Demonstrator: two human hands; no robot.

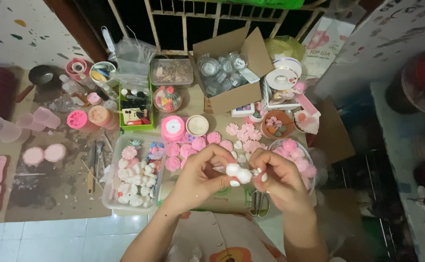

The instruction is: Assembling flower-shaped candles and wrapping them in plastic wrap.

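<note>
While the tray of white pieces (134, 187) sits near left, left hand (200, 177) pinches a small white figure (238, 173) mid-scene above the mat; right hand (278, 177) closes fingertips on its right end. Step looks like trimming or fitting; next needs steady fine pinch.
</note>
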